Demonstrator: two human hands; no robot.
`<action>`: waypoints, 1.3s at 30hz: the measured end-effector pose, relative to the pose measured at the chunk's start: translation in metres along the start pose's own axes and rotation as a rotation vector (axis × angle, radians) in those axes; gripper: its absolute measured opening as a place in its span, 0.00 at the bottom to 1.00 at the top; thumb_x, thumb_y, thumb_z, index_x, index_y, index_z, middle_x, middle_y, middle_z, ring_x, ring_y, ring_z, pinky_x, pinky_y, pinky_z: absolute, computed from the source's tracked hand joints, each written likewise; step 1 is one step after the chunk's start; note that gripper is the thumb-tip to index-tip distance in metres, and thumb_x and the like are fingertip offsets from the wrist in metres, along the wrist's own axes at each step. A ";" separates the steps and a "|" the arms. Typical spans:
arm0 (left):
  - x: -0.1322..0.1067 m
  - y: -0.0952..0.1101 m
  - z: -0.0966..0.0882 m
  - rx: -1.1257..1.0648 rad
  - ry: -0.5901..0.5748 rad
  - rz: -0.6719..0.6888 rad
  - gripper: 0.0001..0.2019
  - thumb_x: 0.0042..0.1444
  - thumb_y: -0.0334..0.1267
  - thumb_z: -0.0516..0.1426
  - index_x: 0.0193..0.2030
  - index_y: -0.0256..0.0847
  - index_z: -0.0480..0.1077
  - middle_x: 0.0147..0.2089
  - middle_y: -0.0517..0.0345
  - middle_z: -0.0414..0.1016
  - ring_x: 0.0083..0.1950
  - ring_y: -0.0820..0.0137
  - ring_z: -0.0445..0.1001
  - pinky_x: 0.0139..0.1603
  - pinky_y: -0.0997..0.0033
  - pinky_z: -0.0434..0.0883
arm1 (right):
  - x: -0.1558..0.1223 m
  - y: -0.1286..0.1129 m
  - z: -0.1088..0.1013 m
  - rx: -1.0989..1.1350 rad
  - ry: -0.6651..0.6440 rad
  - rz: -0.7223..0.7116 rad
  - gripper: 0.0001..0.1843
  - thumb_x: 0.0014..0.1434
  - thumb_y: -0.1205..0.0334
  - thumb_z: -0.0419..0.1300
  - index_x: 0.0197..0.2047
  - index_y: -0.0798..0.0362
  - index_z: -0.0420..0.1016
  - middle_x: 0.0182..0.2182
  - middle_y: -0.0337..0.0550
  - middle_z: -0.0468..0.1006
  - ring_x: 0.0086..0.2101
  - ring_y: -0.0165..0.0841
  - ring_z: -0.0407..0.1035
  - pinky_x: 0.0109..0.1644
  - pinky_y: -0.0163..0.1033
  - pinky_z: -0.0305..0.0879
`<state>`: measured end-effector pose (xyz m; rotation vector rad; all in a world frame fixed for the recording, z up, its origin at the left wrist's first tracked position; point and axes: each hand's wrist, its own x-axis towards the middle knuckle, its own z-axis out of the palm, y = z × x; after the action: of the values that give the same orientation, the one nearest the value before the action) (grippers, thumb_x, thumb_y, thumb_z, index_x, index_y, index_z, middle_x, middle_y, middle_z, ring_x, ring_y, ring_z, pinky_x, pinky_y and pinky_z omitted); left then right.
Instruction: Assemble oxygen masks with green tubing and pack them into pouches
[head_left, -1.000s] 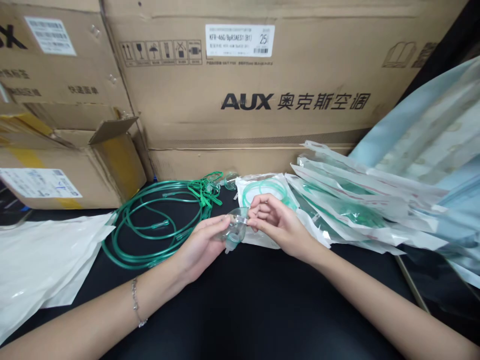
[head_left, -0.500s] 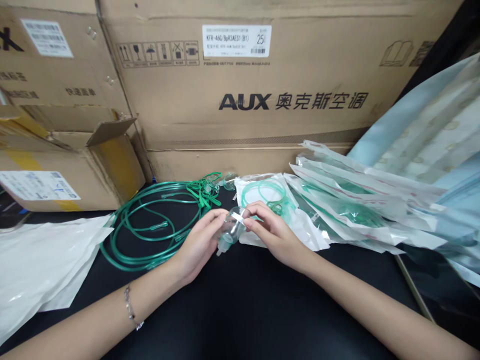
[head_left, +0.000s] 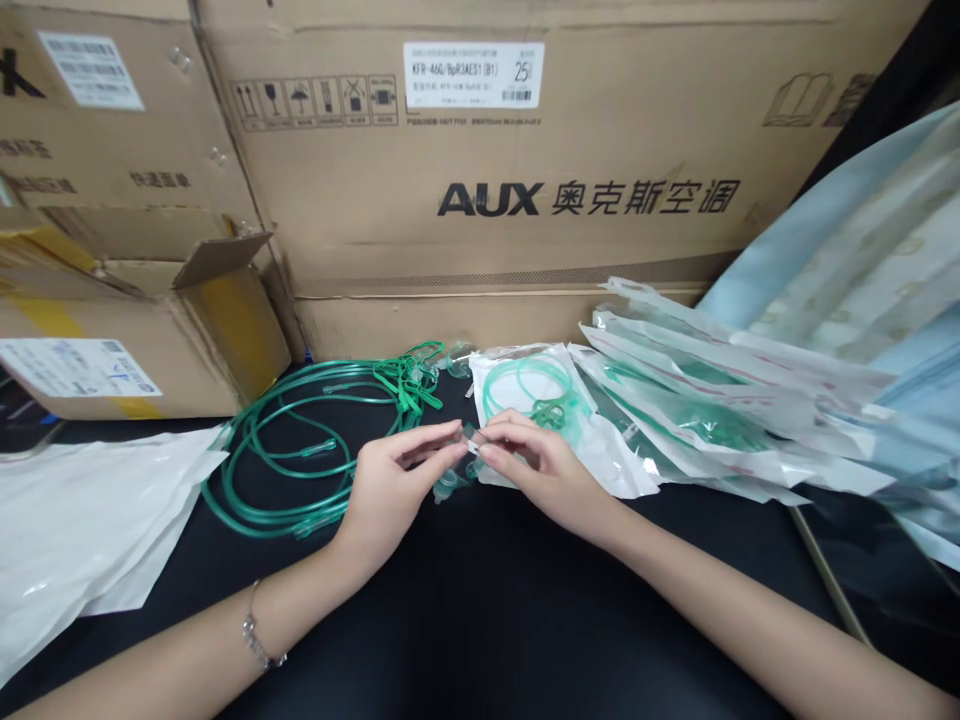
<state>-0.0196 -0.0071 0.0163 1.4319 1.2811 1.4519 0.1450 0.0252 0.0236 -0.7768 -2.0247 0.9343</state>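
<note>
In the middle of the head view, a clear oxygen mask with a pale green connector shows just below my fingertips, largely covered by my hands. Between the fingertips is a small silvery-white strip, apparently the mask's nose clip. My left hand pinches at its left end, thumb against forefinger. From the right, my right hand pinches the other end in the same way. Whether the strip is still fixed to the mask is hidden. Coiled green tubing with green straps lies behind my left hand.
An opened white package with green tubing lies beyond my right hand. Several sealed packages are piled at right. White pouches lie at left. An open carton and a large cardboard box stand behind. Another clear mask lies at the back.
My left hand has moved from the mask's side up to the strip, its fingertips now close to the right hand's. The mask is now more hidden.
</note>
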 end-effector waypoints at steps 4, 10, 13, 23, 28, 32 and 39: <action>0.005 -0.002 -0.004 -0.069 -0.038 -0.014 0.09 0.42 0.36 0.63 0.34 0.43 0.77 0.38 0.60 0.79 0.41 0.66 0.77 0.44 0.70 0.74 | 0.001 0.001 -0.003 0.086 -0.075 0.008 0.09 0.54 0.64 0.57 0.40 0.52 0.71 0.34 0.41 0.72 0.36 0.30 0.66 0.42 0.38 0.63; 0.005 0.001 -0.006 -0.166 -0.086 -0.132 0.10 0.39 0.35 0.65 0.33 0.41 0.77 0.37 0.58 0.79 0.42 0.63 0.77 0.47 0.66 0.72 | 0.001 0.002 0.001 0.216 0.006 0.102 0.09 0.50 0.64 0.60 0.37 0.53 0.69 0.25 0.37 0.72 0.29 0.29 0.69 0.37 0.37 0.66; 0.005 0.004 -0.007 -0.204 -0.098 -0.174 0.11 0.38 0.34 0.66 0.33 0.40 0.77 0.37 0.56 0.79 0.43 0.62 0.76 0.48 0.64 0.71 | 0.000 0.001 0.002 0.201 0.010 0.087 0.03 0.50 0.63 0.60 0.30 0.53 0.71 0.27 0.39 0.74 0.29 0.29 0.69 0.36 0.37 0.66; 0.005 0.010 -0.007 -0.247 -0.155 -0.205 0.10 0.37 0.33 0.66 0.31 0.40 0.77 0.39 0.55 0.79 0.44 0.64 0.75 0.48 0.67 0.71 | -0.005 -0.016 0.010 0.135 0.145 0.143 0.06 0.49 0.64 0.60 0.23 0.54 0.68 0.20 0.36 0.70 0.23 0.27 0.65 0.30 0.34 0.64; 0.003 0.014 -0.006 -0.234 -0.133 -0.212 0.11 0.35 0.33 0.67 0.30 0.38 0.77 0.39 0.54 0.79 0.43 0.66 0.75 0.48 0.68 0.71 | -0.005 -0.016 0.011 0.161 0.192 0.200 0.07 0.46 0.64 0.61 0.21 0.55 0.67 0.19 0.36 0.70 0.22 0.26 0.65 0.28 0.34 0.63; 0.003 0.015 -0.008 -0.201 -0.123 -0.208 0.11 0.35 0.33 0.67 0.29 0.37 0.76 0.38 0.53 0.79 0.42 0.65 0.75 0.46 0.68 0.71 | -0.006 -0.017 0.012 0.209 0.159 0.232 0.07 0.46 0.63 0.62 0.22 0.55 0.69 0.20 0.37 0.71 0.23 0.27 0.66 0.29 0.34 0.64; 0.006 0.013 -0.012 -0.225 -0.184 -0.263 0.20 0.37 0.36 0.67 0.42 0.40 0.75 0.37 0.55 0.78 0.42 0.67 0.74 0.43 0.71 0.70 | -0.005 -0.010 0.011 0.232 0.106 0.164 0.05 0.49 0.61 0.61 0.28 0.54 0.71 0.25 0.38 0.72 0.27 0.28 0.66 0.32 0.36 0.64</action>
<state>-0.0303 -0.0063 0.0316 1.1703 1.1062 1.2168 0.1366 0.0117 0.0248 -0.8532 -1.7442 1.1722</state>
